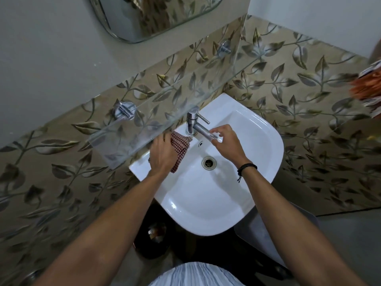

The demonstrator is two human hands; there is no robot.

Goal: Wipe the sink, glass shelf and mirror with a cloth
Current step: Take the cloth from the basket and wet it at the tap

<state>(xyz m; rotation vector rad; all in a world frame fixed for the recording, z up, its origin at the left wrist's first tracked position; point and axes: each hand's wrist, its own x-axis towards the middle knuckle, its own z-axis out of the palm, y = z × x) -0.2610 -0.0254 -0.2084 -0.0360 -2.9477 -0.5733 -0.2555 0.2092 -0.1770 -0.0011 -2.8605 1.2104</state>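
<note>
A white sink hangs on a leaf-patterned tiled wall. My left hand grips a red-and-white checked cloth at the sink's back left rim, beside the base of the chrome tap. My right hand reaches over the basin, its fingers curled at the end of the tap's spout. A glass shelf on two chrome mounts runs above the sink and covers part of my left hand. The lower edge of the mirror shows at the top.
The drain sits in the middle of the basin. An orange patterned object is at the right edge. A dark bin stands on the floor under the sink's left side.
</note>
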